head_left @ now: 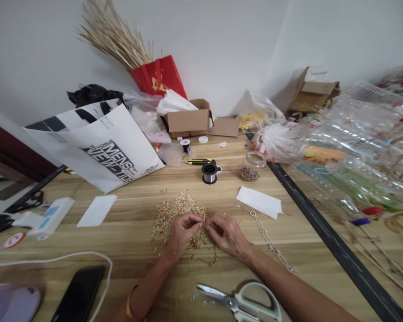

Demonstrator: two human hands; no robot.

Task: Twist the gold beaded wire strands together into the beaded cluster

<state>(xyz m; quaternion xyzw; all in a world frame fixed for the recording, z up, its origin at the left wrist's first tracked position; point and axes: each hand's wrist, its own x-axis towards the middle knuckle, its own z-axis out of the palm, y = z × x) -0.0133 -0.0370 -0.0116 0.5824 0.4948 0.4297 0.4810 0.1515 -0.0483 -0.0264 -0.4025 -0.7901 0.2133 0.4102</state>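
Both hands meet over the near right side of a pile of gold and clear beads [181, 203]. My left hand [184, 230] is closed in a pinch, thumb against forefinger. Close beside it, my right hand [226, 230] also pinches. Whatever sits between the fingertips is too small to make out. A thin gold chain [203, 260] lies on the table just below the hands. To the right of my right hand lies a silver beaded chain [272, 243]. Scissors [238, 302] with pale handles rest nearer me, between my forearms.
Beyond the beads stand a wire spool [209, 174], a cutter knife [199, 161] and a glass jar [251, 166] of mixed beads. White paper [259, 201] lies to the right. A white paper bag [97, 143], a phone [79, 295] and a power strip [52, 217] are left; plastic bottles [349, 179] crowd the right.
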